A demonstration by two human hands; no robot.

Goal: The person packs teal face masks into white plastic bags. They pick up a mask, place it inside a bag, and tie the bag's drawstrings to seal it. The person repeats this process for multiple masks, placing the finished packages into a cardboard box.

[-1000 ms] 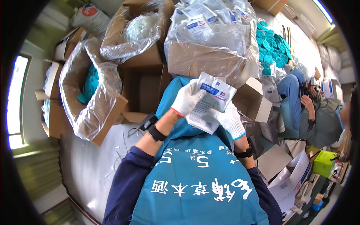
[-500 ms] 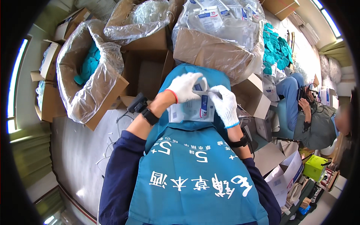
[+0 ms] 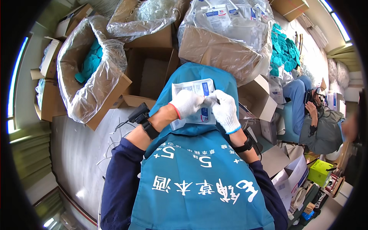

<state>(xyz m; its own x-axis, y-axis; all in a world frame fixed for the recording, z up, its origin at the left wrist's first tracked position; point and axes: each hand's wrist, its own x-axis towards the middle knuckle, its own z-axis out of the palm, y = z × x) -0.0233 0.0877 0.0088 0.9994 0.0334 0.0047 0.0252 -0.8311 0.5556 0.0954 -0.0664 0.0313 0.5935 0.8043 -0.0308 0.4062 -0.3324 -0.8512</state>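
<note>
A flat white packet (image 3: pixel 209 118) with blue and red print lies over the teal apron (image 3: pixel 165 126) on my lap. White knit gloves cover both my hands. My left hand (image 3: pixel 188 102), with a red cuff, closes on the middle of the packet, its fingertips pinched together. Against those fingertips, my right hand (image 3: pixel 225 110), with a blue cuff, is also pinched on the packet. Its upper panel spreads out beyond my fingers and its lower part shows beneath them. The exact spot gripped is hidden by the gloves.
Ahead stands a plastic-lined carton (image 3: pixel 218 50) heaped with similar packets. Left of it are a brown carton (image 3: pixel 149 73) and a lined carton (image 3: pixel 86 99) holding teal items. An open carton (image 3: pixel 255 97) stands at right, near a seated person (image 3: pixel 320 126).
My left hand has come down toward the packet's middle, and both hands are closer together. The packet's upper panel, raised and bent between my hands before, now spreads out away from me.
</note>
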